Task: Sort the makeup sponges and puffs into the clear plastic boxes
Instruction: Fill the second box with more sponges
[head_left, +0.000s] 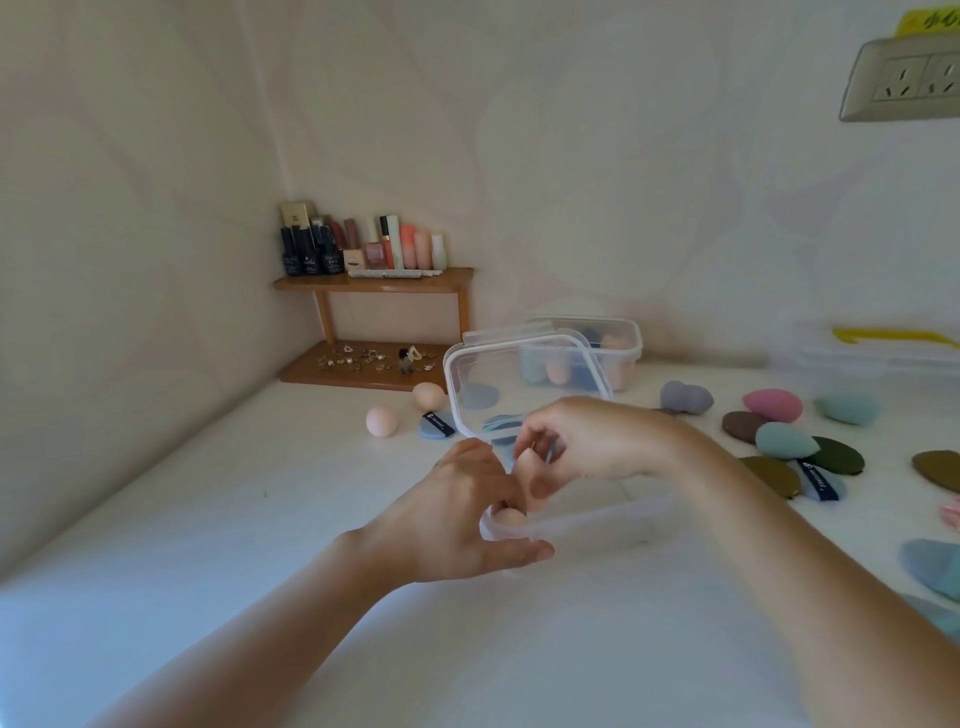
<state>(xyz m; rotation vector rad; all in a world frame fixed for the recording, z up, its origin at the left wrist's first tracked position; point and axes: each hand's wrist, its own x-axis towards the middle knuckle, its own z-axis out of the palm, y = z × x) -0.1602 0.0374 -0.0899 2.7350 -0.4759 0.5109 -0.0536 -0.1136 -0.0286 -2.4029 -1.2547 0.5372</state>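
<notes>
Both hands meet over the middle of the white table (260, 519). Our right hand (592, 441) comes in from the right with the wrist bent down. Its thumb and first fingers pinch a peach sponge (527, 465), and the other fingers are loosely curled. Our left hand (462, 519) has the palm turned to the right, with the thumb and fingers curled round the left end of the near clear box (597, 522) (the box is blurred, so we cannot tell how firm this hold is). A second peach sponge (511, 518) lies inside that end of the box, just below the one we hold.

We judge that the step in hand is the placing: the peach sponge hangs just above the box rim and is not yet released. The next move calls for lowering it beside the second one and then opening the pinch, while the left hand steadies the light box so that it does not slide. More pieces wait: a pink sponge (772, 405) and a brown puff (743, 426) lie loose on the right. The far clear box (626, 353), behind a tilted lid (488, 374), has some sponges in it.
</notes>
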